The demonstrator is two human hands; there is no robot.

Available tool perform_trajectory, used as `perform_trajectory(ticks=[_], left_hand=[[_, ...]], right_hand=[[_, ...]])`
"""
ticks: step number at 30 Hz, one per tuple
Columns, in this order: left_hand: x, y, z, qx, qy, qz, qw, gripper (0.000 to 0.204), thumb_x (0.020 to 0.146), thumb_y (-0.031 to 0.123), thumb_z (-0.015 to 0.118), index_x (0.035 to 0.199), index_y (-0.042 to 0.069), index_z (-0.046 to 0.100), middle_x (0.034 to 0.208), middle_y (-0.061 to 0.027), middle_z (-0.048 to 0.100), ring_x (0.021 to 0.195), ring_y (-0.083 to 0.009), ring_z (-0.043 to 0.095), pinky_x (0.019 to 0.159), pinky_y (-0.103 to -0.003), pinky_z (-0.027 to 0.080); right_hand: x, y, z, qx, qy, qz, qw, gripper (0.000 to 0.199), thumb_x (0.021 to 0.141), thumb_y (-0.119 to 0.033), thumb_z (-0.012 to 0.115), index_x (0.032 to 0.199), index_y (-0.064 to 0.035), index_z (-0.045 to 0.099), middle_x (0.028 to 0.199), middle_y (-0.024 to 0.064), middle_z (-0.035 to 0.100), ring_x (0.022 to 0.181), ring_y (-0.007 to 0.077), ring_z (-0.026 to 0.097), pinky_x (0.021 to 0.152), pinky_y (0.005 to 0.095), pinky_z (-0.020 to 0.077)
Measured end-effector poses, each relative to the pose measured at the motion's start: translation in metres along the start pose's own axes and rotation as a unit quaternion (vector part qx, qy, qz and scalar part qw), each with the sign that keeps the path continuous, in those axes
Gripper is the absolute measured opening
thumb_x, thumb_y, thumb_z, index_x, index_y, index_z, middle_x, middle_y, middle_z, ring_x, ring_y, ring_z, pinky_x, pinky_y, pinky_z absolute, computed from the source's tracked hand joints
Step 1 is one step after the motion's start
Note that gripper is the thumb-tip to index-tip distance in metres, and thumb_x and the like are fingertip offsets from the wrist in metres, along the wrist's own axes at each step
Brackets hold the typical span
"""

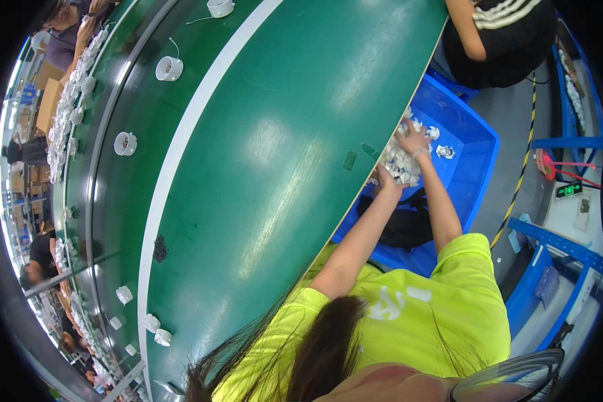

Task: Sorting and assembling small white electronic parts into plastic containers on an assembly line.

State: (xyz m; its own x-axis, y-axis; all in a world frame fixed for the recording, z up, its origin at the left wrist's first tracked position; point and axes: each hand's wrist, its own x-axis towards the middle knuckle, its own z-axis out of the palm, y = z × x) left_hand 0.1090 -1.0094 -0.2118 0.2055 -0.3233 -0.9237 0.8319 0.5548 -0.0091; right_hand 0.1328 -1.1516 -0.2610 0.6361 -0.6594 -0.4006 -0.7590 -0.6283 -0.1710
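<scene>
A heap of small white plastic parts (400, 163) is gathered between my two hands, over the blue plastic bin (474, 157) beside the table edge. My left hand (386, 179) cups the near side of the heap, its fingers partly hidden by the parts. On the far side, my right hand (414, 139) curves over the heap with its fingers somewhat apart, pressing against the parts. A loose white part (445, 152) lies in the bin to the right of my right hand. Something black (402, 221) shows below my forearms; its kind is unclear.
The green work table (281, 147) runs along my left. Beyond its white stripe lies a green conveyor belt with several round white pieces (169, 68). Another person (502, 40) sits at the far right. A blue metal frame (556, 248) stands on the right.
</scene>
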Motion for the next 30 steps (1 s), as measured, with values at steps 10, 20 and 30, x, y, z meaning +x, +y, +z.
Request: perform_trajectory(ticks=[10, 20, 30], left_hand=[[0.025, -0.009, -0.026, 0.039, -0.098, 0.013, 0.994, 0.056, 0.097, 0.059, 0.047, 0.136, 0.020, 0.053, 0.129, -0.0089, 0.062, 0.110, -0.0273, 0.066, 0.087, -0.053, 0.053], [-0.121, 0.003, 0.062, 0.262, -0.330, 0.254, 0.871, 0.030, 0.095, 0.017, 0.060, 0.124, 0.011, 0.062, 0.118, -0.0080, 0.059, 0.106, -0.0200, 0.057, 0.094, -0.031, 0.047], [-0.283, 0.127, -0.001, 0.253, -0.047, 0.718, 0.647, 0.044, 0.084, 0.022, 0.068, 0.125, 0.008, 0.062, 0.131, -0.0169, 0.047, 0.113, -0.0340, 0.050, 0.096, -0.045, 0.044]], right_hand=[[-0.078, 0.012, 0.013, 0.312, -0.076, -0.064, 0.945, 0.046, 0.094, -0.049, 0.056, 0.135, -0.0286, 0.058, 0.130, 0.0083, 0.064, 0.122, 0.0308, 0.055, 0.106, 0.0417, 0.0388], [-0.166, -0.028, -0.116, 0.460, 0.371, -0.093, 0.801, 0.046, 0.100, -0.035, 0.033, 0.132, -0.0071, 0.049, 0.129, 0.0138, 0.054, 0.107, 0.0278, 0.057, 0.100, 0.0432, 0.0452], [-0.231, -0.219, -0.155, 0.653, 0.011, -0.464, 0.598, 0.065, 0.089, -0.071, 0.040, 0.127, -0.0185, 0.044, 0.151, 0.0207, 0.038, 0.133, 0.0364, 0.041, 0.110, 0.0501, 0.0358]])
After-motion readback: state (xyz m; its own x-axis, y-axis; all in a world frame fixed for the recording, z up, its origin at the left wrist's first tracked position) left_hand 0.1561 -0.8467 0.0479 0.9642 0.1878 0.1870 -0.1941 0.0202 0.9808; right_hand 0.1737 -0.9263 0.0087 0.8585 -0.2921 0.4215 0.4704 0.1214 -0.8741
